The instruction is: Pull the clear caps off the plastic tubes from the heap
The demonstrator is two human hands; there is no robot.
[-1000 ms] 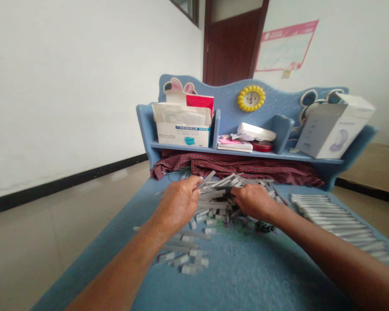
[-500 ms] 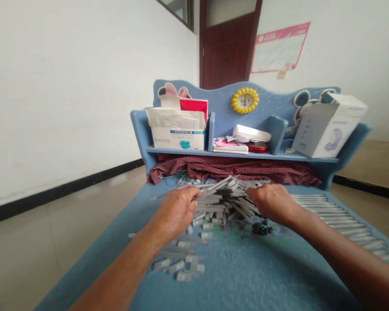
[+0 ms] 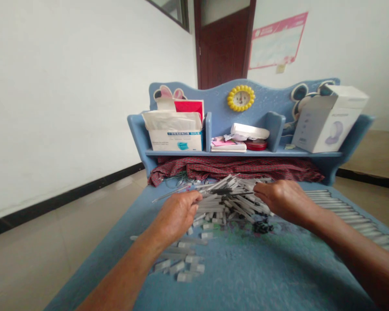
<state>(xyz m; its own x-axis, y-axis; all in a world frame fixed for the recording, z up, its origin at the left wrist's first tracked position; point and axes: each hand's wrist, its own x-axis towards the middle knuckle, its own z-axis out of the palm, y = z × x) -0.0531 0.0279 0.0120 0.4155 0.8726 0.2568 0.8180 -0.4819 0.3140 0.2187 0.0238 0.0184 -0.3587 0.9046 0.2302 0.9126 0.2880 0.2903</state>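
Pile of clear tubes and small parts [image 3: 243, 208] sits on the blue worktop [image 3: 246, 268] – all places below are relative to that pile.

Just changed: right hand [image 3: 283, 199] has shifted off the pile's middle to its right edge, so the centre is uncovered and the dark pieces there show. The clear tube slanting up from the left fingers a second ago no longer shows there. For the work in hand, that leaves the hands on opposite sides, well apart.

Right hand is narrow, fingertips pinched, apparently on the end of a thin dark rod [image 3: 244, 194] reaching left across the pile. Left hand [image 3: 178, 211] is at the pile's left edge, thumb and forefinger drawn in – cannot tell whether anything is between them.

Right of the pile: row of tubes [image 3: 343, 210] laid side by side, partly behind the right forearm. At its front right edge, black clump [image 3: 262, 225]. Front left, a scatter of clear short pieces [image 3: 183, 275]. Behind, checked cloth [image 3: 233, 167] under the shelf [image 3: 188, 153].
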